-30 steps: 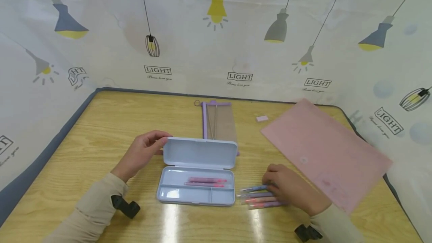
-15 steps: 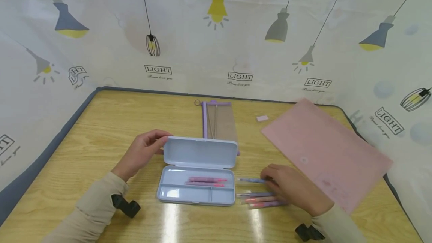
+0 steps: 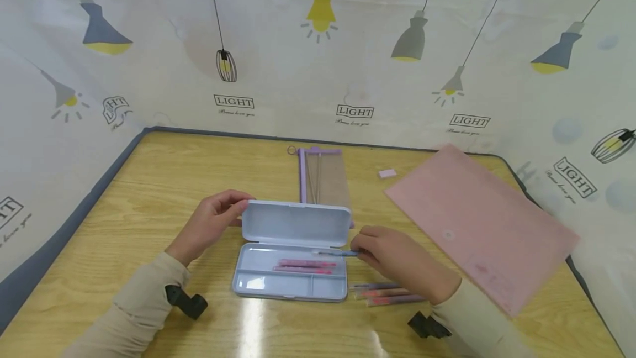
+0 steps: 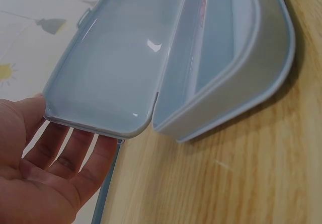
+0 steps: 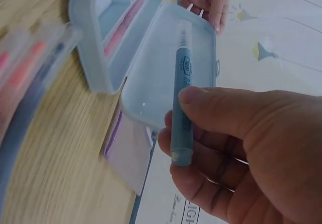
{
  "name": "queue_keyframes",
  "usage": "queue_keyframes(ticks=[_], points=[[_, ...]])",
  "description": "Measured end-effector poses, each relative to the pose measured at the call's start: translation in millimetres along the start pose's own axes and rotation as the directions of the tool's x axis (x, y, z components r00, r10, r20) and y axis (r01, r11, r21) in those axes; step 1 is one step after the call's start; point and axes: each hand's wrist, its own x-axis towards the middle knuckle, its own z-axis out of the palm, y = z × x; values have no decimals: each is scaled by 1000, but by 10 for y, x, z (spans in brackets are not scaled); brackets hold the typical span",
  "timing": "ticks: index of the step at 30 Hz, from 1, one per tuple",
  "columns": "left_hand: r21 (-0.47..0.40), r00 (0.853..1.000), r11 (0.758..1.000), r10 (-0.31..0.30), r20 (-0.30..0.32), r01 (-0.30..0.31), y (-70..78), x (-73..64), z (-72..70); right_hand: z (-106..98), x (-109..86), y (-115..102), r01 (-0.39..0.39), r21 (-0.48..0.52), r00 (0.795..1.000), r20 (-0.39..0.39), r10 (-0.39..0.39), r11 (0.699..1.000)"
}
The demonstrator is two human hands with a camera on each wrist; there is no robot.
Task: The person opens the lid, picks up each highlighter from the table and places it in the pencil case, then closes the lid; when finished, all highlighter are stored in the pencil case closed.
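A light blue pencil case [image 3: 263,291] stands open on the table, its lid tilted up. My left hand [image 3: 211,225] holds the lid's left end, thumb on the inner face and fingers behind, as the left wrist view shows. Two pink highlighters [image 3: 303,263] lie in the case's back compartment. My right hand [image 3: 397,258] pinches a blue highlighter [image 5: 181,103] with a clear cap between thumb and fingers. In the head view its capped end reaches over the right part of the case. Several more highlighters [image 3: 392,293] lie right of the case, below my right hand.
Behind the lid lies a clear pouch [image 3: 333,175] with purple edging, partly hidden. A small pink eraser [image 3: 387,173] sits farther right. A large pink folder [image 3: 477,220] covers the table's right side. A printed curtain [image 3: 278,59] encloses the back and sides.
My right hand has drawn the blue highlighter away from the others and carried it left and up to the case. The left hand stays on the lid.
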Motion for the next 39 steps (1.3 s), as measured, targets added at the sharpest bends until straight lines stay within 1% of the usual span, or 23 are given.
queue_keyframes(ticks=[3, 5, 10, 15, 17, 21, 24, 28, 31, 35, 39], points=[[-1, 1000, 1000, 0, -1, 0, -2, 2, 3, 34, 124, -33, 44, -10, 999, -19, -44, 999], [0, 1000, 1000, -2, -2, 2, -3, 3, 4, 72, 204, -52, 58, -16, 998, -24, -59, 998], [3, 1000, 1000, -2, 0, 2, -8, 9, 5, 176, 361, -123, 56, -21, 998, -2, -56, 998], [1, 1000, 1000, 3, 2, -3, -11, 13, 5, 292, 460, -172, 96, -37, 995, -9, -96, 995], [0, 1000, 1000, 5, 2, -5, -8, 12, 6, 336, 479, -179, 96, -39, 995, -8, -96, 995], [-7, 1000, 1000, 9, 6, -9, 4, 9, 6, 404, 475, -178, 39, -17, 999, 36, -39, 999], [-6, 1000, 1000, 13, 4, -13, 13, 6, 3, 437, 463, -174, 13, -19, 999, 45, -12, 1000], [-9, 1000, 1000, 8, -1, -8, 12, 6, -2, 500, 458, -182, 33, -65, 999, 12, -33, 997], [-19, 1000, 1000, -1, 5, 1, 4, 8, -3, 558, 456, -200, 38, -97, 999, 17, -37, 995], [-22, 1000, 1000, -7, 11, 8, -2, 1, -5, 605, 452, -226, 22, -120, 999, 29, -19, 993], [-18, 1000, 1000, -11, 9, 12, 5, -8, -6, 636, 450, -223, 43, -193, 999, -2, -45, 980]])
